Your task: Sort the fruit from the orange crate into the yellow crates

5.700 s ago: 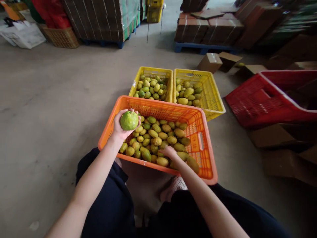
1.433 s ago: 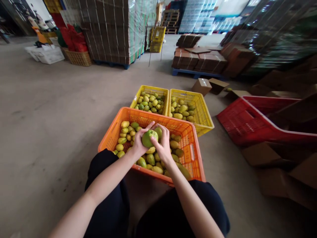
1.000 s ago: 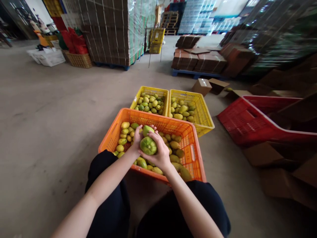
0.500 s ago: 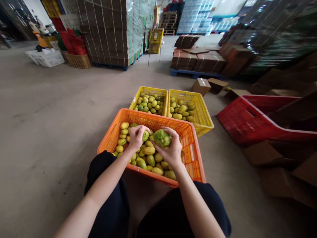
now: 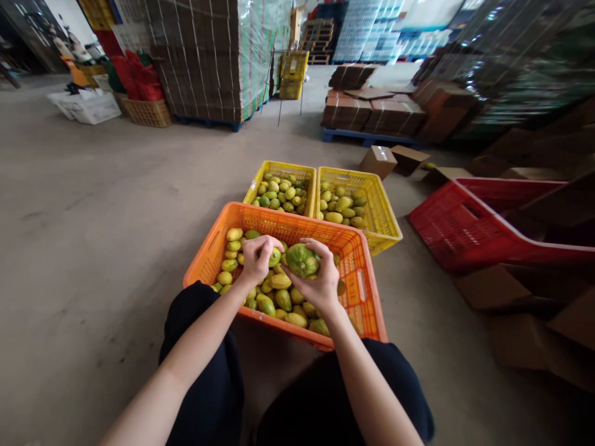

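My left hand (image 5: 256, 259) grips a small fruit (image 5: 275, 257), right hand (image 5: 326, 272) a bigger green fruit (image 5: 302, 261); hands apart over orange crate (image 5: 279, 324); yellow crates (image 5: 385, 214) beyond its far edge.

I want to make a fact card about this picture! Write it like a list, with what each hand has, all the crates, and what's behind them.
Left grip: closed around a smaller green fruit, partly hidden
Right grip: holding a bigger, ridged green fruit
Fruit kind: looks like papaya
Orange crate: under both grips, with many yellow-green fruits inside
Yellow crates: two, side by side, just beyond the orange one, both with fruit inside
Red crate: off to the right
Behind: strapped cardboard stack on a blue pallet
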A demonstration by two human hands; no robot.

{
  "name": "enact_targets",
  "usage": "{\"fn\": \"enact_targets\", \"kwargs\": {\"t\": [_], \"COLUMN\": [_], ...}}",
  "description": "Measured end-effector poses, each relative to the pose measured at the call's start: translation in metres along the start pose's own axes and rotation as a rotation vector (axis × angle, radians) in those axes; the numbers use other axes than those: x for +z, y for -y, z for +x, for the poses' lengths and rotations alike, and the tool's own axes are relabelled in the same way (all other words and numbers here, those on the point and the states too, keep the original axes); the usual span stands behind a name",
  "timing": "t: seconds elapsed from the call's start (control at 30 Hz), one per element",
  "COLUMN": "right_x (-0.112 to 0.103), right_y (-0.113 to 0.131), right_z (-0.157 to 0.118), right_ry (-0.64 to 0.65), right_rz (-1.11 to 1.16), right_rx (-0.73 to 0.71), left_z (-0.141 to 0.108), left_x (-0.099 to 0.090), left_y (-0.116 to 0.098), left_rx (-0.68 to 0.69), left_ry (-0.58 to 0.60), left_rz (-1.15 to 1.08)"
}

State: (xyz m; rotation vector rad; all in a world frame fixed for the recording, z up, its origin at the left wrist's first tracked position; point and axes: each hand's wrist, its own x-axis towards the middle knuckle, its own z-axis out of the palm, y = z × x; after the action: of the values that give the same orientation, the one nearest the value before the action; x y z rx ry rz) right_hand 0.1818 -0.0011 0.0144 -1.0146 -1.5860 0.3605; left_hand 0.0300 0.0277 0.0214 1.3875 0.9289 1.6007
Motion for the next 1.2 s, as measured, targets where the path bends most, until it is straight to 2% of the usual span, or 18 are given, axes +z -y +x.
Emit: {"fn": "enact_targets", "kwargs": {"t": [0.07, 0.13, 0.23, 0.3, 0.37, 0.47, 0.57, 0.77, 0.97, 1.07, 1.2], "right_x": [0.0, -0.001, -0.001, 0.001, 0.005, 0.011, 0.012, 0.012, 0.012, 0.011, 0.011], "right_y": [0.004, 0.008, 0.011, 0.009, 0.006, 0.002, 0.001, -0.001, -0.002, -0.002, -0.002], "right_z": [0.001, 0.003, 0.007, 0.01, 0.012, 0.015, 0.016, 0.017, 0.018, 0.019, 0.019], "right_ry": [-0.003, -0.008, -0.001, 0.016, 0.024, -0.011, -0.079, -0.174, -0.157, -0.165, -0.174], "right_rz": [0.01, 0.047, 0.194, 0.353, 0.567, 0.9, 1.078, 1.191, 1.177, 1.161, 1.134], "right_rx": [0.059, 0.131, 0.296, 0.494, 0.742, 1.068, 1.266, 1.392, 1.382, 1.388, 1.416], "left_z": [0.001, 0.006, 0.015, 0.021, 0.024, 0.025, 0.026, 0.026, 0.024, 0.023, 0.022], "left_x": [0.001, 0.003, 0.006, 0.006, 0.006, 0.007, 0.008, 0.005, 0.005, 0.005, 0.003], "left_y": [0.004, 0.007, 0.009, 0.007, 0.004, 0.002, 0.004, 0.007, 0.01, 0.011, 0.013], "left_rx": [-0.01, -0.105, -0.444, -0.678, -0.832, -0.945, -1.01, -1.126, -1.159, -1.104, -0.979], "left_ry": [-0.006, -0.048, -0.131, -0.188, -0.232, -0.24, -0.248, -0.169, -0.16, -0.182, -0.272], "left_rz": [-0.03, -0.14, -0.454, -0.656, -0.784, -0.834, -0.809, -0.802, -0.764, -0.785, -0.816]}}
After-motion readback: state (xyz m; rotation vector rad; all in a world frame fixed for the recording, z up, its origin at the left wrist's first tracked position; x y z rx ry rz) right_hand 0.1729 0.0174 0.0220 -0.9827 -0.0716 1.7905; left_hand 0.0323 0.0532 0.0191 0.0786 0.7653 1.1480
